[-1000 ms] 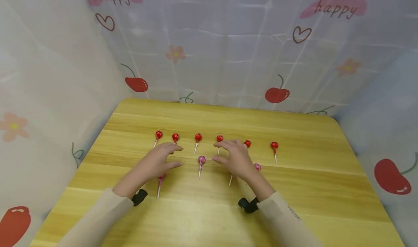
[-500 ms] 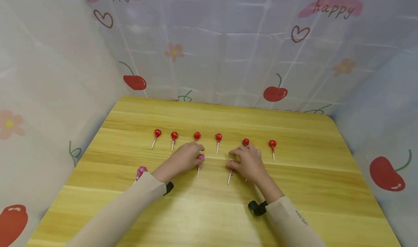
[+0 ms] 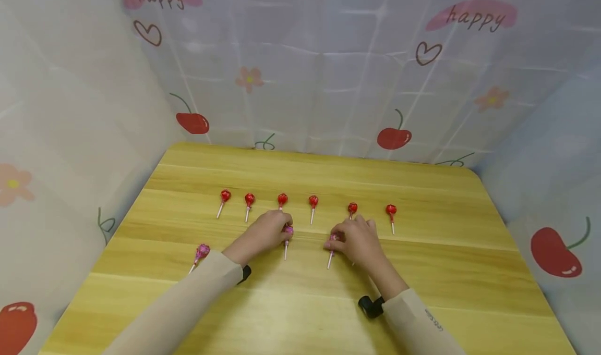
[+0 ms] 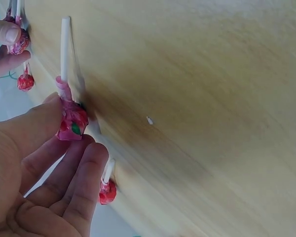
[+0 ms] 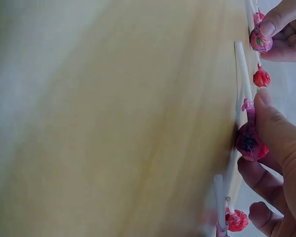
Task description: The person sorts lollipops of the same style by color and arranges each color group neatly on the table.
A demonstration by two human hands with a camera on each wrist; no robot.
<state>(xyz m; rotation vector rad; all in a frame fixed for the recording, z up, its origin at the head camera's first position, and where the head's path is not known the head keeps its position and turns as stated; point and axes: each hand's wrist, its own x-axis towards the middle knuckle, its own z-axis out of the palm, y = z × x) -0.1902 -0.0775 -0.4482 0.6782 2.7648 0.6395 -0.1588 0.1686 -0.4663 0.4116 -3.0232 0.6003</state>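
Note:
In the head view, my left hand [image 3: 267,231] reaches to the middle of the wooden table and pinches the wrapped head of a pink lollipop [image 4: 73,121], thumb on one side and fingers on the other. Its white stick points toward me. To the right, my right hand [image 3: 361,242] holds a second pink lollipop [image 5: 250,142] by its head between thumb and fingers. Another pink lollipop [image 3: 202,251] lies slanted at the left, its stick end near the left sleeve. One more stick [image 5: 219,197] shows below my right hand, its head mostly hidden.
A row of several red lollipops lies beyond my hands, from the leftmost red lollipop [image 3: 225,195] to the rightmost red lollipop [image 3: 391,209]. Patterned curtains [image 3: 324,84] enclose the table [image 3: 300,313] at the back and sides. A tiny white speck [image 4: 150,120] lies on the wood.
My left hand has moved right, from the left pink lollipop to the middle one, and grips it. The left lollipop now lies farther left and slanted. My right hand has closed on its lollipop.

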